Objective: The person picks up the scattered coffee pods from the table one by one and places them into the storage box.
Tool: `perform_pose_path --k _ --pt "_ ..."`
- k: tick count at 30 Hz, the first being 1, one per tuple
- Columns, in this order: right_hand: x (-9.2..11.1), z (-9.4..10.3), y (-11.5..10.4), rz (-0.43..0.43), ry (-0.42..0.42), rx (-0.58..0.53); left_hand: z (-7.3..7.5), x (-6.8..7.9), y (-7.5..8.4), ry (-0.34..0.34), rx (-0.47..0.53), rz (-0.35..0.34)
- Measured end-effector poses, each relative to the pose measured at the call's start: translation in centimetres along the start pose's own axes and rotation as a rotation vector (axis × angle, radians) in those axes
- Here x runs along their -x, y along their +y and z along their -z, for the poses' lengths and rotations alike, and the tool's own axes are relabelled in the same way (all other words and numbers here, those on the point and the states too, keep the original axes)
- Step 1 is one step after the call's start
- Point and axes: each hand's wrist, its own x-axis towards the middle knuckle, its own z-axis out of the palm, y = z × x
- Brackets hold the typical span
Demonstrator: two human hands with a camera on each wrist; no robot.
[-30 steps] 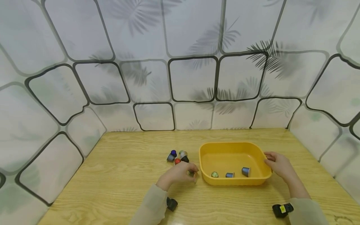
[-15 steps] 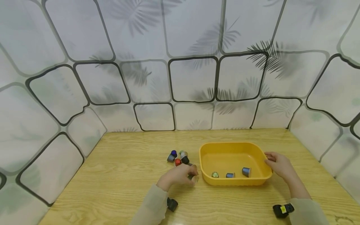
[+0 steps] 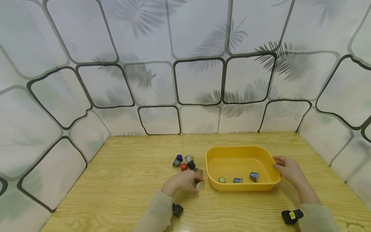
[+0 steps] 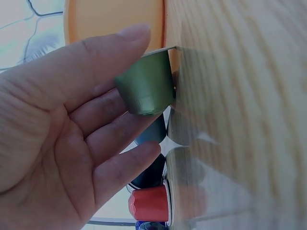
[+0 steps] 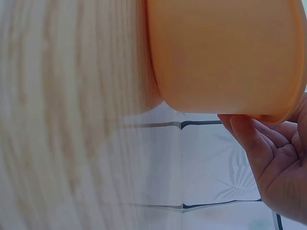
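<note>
My left hand (image 3: 184, 181) pinches a green coffee capsule (image 4: 147, 82) between thumb and fingers, low over the table just left of the yellow tray (image 3: 243, 187). The capsule's pale lid faces the tray. Behind the curled fingers in the left wrist view are dark capsules, partly hidden, and a red capsule (image 4: 149, 204). At the tray's right end my right hand (image 3: 290, 170) grips the rim, its fingers under the lip in the right wrist view. Inside the tray lie a light green capsule (image 3: 222, 179) and two blue capsules, one (image 3: 254, 176) nearer the right end.
Beyond my left hand several more capsules are clustered on the wooden table (image 3: 130, 174), among them a blue one (image 3: 176, 162) and a black one (image 3: 191, 165). A patterned curtain (image 3: 156, 83) stands along the table's back and sides.
My left hand has shifted slightly down and left, and the green capsule has turned so its pale lid shows more. The right hand and tray hold their place.
</note>
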Motion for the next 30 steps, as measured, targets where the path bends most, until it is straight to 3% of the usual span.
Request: perform_pose_path --k 30 --pt "-0.02 -0.11 0.20 0.001 -0.001 0.012 -0.15 0.26 0.35 0.004 -0.054 0.033"
